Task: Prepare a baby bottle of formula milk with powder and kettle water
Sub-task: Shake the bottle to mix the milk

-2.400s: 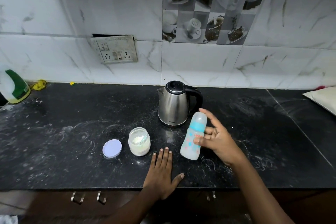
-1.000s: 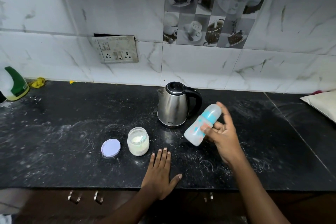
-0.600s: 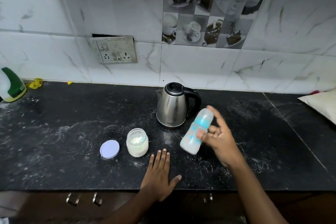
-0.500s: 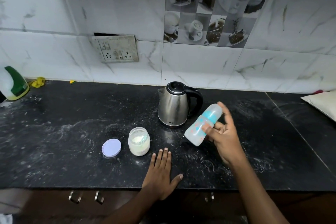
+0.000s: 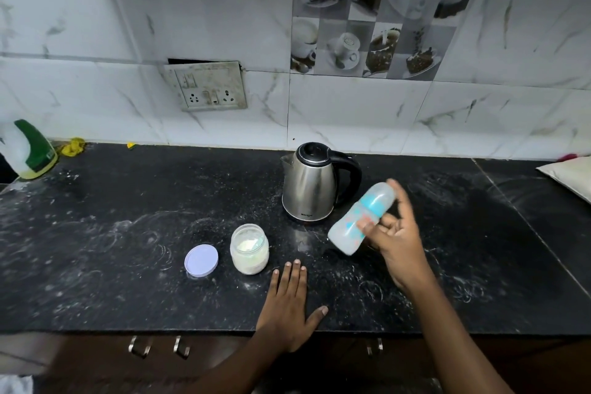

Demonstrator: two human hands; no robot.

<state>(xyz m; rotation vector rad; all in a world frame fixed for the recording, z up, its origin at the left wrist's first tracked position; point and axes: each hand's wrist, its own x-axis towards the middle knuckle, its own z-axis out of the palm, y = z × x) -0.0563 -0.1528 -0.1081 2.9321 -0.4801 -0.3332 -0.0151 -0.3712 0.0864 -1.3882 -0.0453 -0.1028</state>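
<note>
Kettle (image 5: 308, 182) label — too small to read; right hand (image 5: 398, 241) grips tilted bottle (image 5: 372, 203).

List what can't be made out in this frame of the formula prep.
Head view only:
- baby bottle: motion-blurred, so its print and fill level are unreadable; partly covered by the right hand gripping it.
- kettle: the lid is shut and the steel wall hides any water; the base lettering is too small to read.
- green-and-white bottle: cut off by the left edge.
- pale cushion-like object: cut off by the right edge; what it is stays unclear.
</note>
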